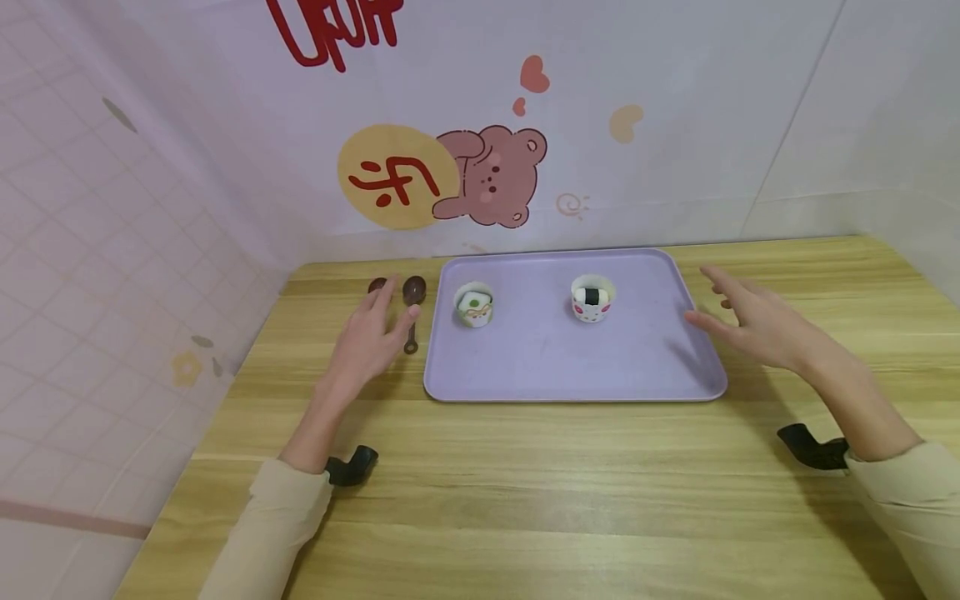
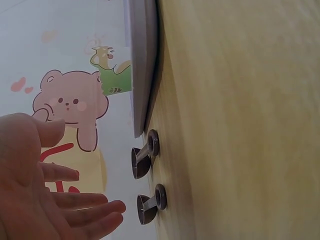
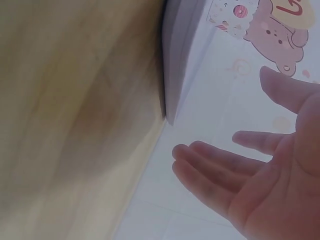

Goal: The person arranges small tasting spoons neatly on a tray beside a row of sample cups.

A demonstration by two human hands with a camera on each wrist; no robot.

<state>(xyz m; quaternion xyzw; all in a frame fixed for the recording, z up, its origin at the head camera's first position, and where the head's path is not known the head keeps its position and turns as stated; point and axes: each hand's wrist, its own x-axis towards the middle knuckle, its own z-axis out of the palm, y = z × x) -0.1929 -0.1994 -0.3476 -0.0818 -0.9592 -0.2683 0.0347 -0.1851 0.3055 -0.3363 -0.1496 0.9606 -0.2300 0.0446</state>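
My left hand (image 1: 369, 337) hovers left of a lavender tray (image 1: 525, 367), its fingers extended and holding nothing. Close to it lie two dark brown measuring spoons (image 1: 414, 290), one partly hidden by the fingers; both spoons (image 2: 144, 162) show in the left wrist view. Over the tray's right edge my right hand (image 1: 761, 325) is held with thumb and fingers apart, empty. On the tray stand two small paper cups. The left cup (image 1: 475, 312) contains a white and green piece; the right cup (image 1: 591, 310) has a white piece with a black band.
The wood-grain table (image 1: 555, 500) meets a white wall covering printed with a pink bear (image 1: 498, 177). A tiled-pattern wall (image 1: 112, 250) runs along the left side. Black curved pieces (image 1: 352, 467) sit at both wrists.
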